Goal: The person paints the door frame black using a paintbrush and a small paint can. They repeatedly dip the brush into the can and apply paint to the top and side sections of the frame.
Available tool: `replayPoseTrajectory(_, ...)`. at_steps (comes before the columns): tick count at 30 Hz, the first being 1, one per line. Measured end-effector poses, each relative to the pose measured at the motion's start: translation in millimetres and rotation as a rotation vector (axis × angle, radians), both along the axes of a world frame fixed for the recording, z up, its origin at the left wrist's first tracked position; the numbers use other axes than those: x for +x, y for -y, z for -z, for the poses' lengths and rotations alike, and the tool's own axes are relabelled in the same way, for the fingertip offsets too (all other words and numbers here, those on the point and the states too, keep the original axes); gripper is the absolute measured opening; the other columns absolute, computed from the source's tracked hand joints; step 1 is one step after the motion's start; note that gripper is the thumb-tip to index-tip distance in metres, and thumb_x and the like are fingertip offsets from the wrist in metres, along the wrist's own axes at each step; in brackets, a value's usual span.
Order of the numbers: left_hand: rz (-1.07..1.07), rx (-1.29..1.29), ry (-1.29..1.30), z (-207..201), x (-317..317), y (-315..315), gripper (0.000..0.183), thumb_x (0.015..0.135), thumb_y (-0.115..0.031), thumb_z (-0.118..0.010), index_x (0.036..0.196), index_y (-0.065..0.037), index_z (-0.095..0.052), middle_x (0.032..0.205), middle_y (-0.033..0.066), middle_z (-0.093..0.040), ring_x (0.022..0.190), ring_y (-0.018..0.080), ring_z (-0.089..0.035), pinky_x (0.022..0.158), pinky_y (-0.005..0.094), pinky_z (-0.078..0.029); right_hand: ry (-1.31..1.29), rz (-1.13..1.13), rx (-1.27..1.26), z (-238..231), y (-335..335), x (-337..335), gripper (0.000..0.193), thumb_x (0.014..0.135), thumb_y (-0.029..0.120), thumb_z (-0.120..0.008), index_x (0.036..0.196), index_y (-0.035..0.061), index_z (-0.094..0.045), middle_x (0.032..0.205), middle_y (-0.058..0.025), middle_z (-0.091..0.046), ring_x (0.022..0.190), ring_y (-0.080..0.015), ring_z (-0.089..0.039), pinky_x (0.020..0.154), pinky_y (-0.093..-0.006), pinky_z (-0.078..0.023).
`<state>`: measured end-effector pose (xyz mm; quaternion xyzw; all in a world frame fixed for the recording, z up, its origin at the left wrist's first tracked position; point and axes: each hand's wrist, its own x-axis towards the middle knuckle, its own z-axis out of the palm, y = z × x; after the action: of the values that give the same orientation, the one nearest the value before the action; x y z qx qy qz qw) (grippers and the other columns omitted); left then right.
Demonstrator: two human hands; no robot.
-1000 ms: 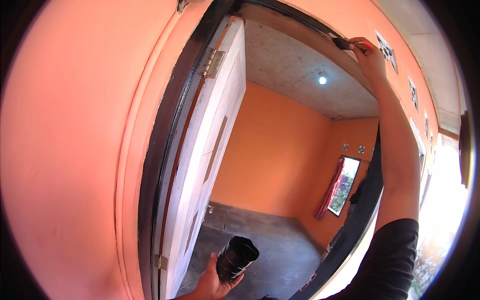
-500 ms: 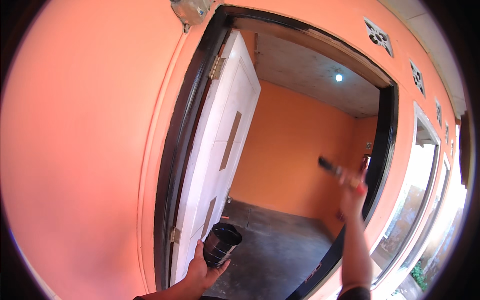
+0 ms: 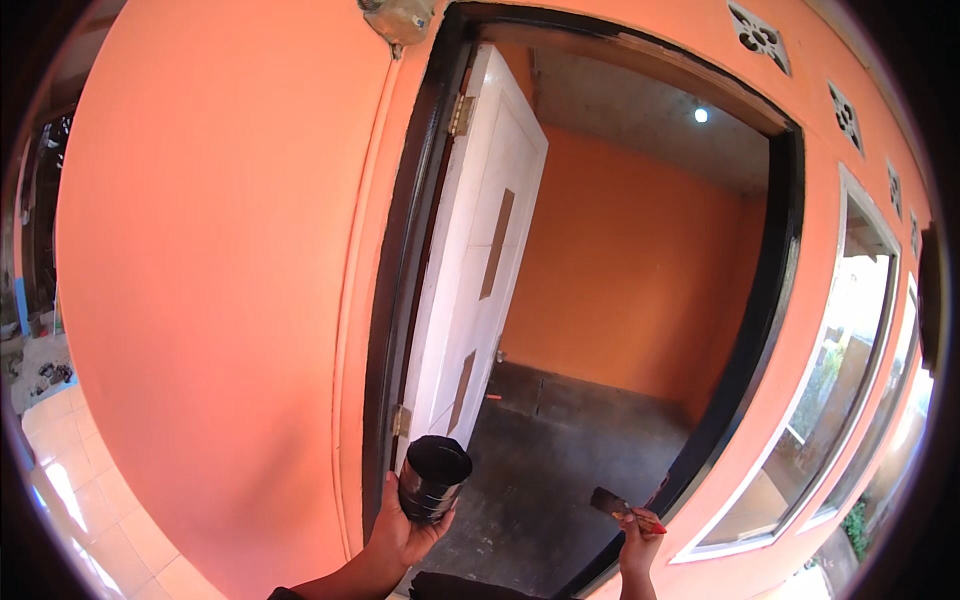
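Note:
My left hand (image 3: 408, 535) is wrapped round a black-coated cup (image 3: 436, 478), held upright with its mouth facing up; what is inside looks dark. Lower right, my right hand (image 3: 640, 540) grips a paintbrush (image 3: 613, 503) by its handle, which has a red end. The dark bristles point left, toward the cup but well apart from it. Around the doorway runs a door frame (image 3: 775, 300) in glossy black, with a rougher brownish patch along the underside of its top piece. Neither the brush nor the cup appears to touch the frame.
A white door (image 3: 478, 240) stands swung inward on hinges at the left jamb. Salmon-orange wall (image 3: 220, 250) flanks the opening, with a meter box (image 3: 398, 20) above left and a white-framed window (image 3: 800, 440) at right. Inside are a dark floor (image 3: 530, 480) and a lit bulb (image 3: 701, 115).
My right hand has come down and left with the paintbrush, from beside the right jamb to low in the doorway. The view has turned left; my left hand still holds the cup.

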<state>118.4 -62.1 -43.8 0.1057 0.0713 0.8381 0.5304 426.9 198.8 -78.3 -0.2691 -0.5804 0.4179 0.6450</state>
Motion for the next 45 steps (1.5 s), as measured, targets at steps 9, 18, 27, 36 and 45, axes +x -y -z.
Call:
replayPoseTrajectory(9, -0.022, -0.031, 0.001, 19, 14, 116, 0.077, 0.088, -0.075, -0.041, 0.13, -0.012, -0.052, 0.117, 0.0133, -0.063, 0.106, 0.0302, -0.063, 0.08, 0.0394, -0.059, -0.091, -0.163, -0.103, -7, 118, -24, 0.021, 0.09, 0.011, -0.068, 0.107, 0.001, -0.059, 0.093, -0.009, -0.067, 0.078, -0.0156, -0.067, 0.073, -0.0306, -0.056)
replayPoseTrajectory(18, -0.179, -0.111, 0.021, 13, 31, 219, 0.077, 0.092, -0.074, -0.032, 0.13, -0.011, -0.052, 0.116, 0.0127, -0.063, 0.105, 0.0288, -0.063, 0.075, 0.0375, -0.06, -0.145, -0.387, -0.054, -37, 191, -73, 0.02, 0.09, 0.008, -0.068, 0.106, -0.0002, -0.059, 0.094, -0.009, -0.067, 0.08, -0.0162, -0.067, 0.073, -0.0307, -0.057)
replayPoseTrajectory(27, -0.167, -0.165, -0.033, 9, 10, 184, 0.075, 0.093, -0.073, -0.032, 0.131, -0.012, -0.051, 0.116, 0.013, -0.063, 0.104, 0.0294, -0.063, 0.074, 0.0372, -0.058, -0.081, -0.305, 0.323, -172, 150, -87, 0.021, 0.089, 0.007, -0.071, 0.106, -0.0009, -0.062, 0.096, -0.008, -0.068, 0.085, -0.0126, -0.064, 0.078, -0.0262, -0.051)
replayPoseTrajectory(36, -0.096, -0.046, 0.003, -4, -30, 70, 0.077, 0.093, -0.074, -0.03, 0.132, -0.011, -0.05, 0.118, 0.0155, -0.062, 0.104, 0.0311, -0.063, 0.076, 0.0398, -0.059, -0.03, -0.058, 0.941, -389, 78, -84, 0.017, 0.092, 0.006, -0.067, 0.108, 0.0023, -0.063, 0.099, -0.0041, -0.067, 0.086, -0.0072, -0.059, 0.076, -0.0219, -0.046)
replayPoseTrajectory(45, 0.01, -0.015, -0.071, -25, -70, -28, 0.055, 0.095, -0.063, -0.045, 0.131, -0.022, -0.051, 0.12, 0.0068, -0.062, 0.109, 0.0263, -0.061, 0.089, 0.047, -0.054, 0.097, 0.306, 1.287, -562, 33, -137, 0.02, 0.092, 0.017, -0.068, 0.108, 0.004, -0.068, 0.095, -0.0043, -0.07, 0.082, -0.008, -0.061, 0.076, -0.023, -0.046)
